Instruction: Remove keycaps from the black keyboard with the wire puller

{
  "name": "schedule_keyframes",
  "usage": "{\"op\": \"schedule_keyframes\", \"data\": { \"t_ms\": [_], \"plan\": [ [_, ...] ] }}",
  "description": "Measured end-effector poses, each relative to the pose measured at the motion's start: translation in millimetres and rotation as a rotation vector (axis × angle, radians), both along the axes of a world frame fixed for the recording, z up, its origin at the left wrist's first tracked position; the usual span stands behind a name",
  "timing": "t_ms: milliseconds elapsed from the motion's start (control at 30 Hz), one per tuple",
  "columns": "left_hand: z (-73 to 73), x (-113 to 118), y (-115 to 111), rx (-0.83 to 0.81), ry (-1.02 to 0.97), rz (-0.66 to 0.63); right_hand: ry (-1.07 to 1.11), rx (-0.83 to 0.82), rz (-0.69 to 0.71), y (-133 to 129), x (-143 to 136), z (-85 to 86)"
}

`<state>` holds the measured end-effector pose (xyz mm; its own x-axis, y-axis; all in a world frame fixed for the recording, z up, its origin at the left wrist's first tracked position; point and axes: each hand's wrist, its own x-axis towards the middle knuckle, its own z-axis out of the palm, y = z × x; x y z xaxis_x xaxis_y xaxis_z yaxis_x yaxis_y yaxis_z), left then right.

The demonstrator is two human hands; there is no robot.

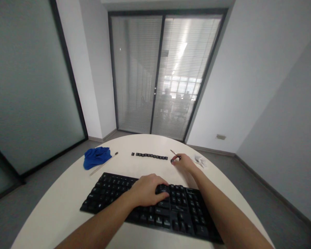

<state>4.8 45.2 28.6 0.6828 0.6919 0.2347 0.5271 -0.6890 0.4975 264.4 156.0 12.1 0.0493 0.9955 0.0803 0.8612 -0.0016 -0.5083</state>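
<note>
A black keyboard [168,211] lies across the near part of the table. My left hand [147,190] rests on its middle, with thumb and index finger apart around some keys and the other fingers partly hidden. Beyond the keyboard, several loose black keycaps [150,155] form a row. At the right end of this row, my right hand [182,162] pinches a small black keycap [172,160] at the tabletop. A thin pointed tool [173,152] sticks out from the same hand towards the far left; its exact kind is unclear.
On the left lie a crumpled blue cloth [96,157] and a thin stick-like brush [103,164] with a dark tip. A crumpled white item [200,160] is beside my right wrist. The round pale table [54,207] has a curved edge; glass doors [155,76] stand behind it.
</note>
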Motion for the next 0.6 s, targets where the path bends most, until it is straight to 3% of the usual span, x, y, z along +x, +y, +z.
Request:
{"op": "schedule_keyframes", "data": {
  "t_ms": [600],
  "plan": [
    [2.0,-0.6,-0.5,-0.016,-0.001,0.000,-0.030,0.021,-0.011,13.2,-14.2,-1.5]
  ]
}}
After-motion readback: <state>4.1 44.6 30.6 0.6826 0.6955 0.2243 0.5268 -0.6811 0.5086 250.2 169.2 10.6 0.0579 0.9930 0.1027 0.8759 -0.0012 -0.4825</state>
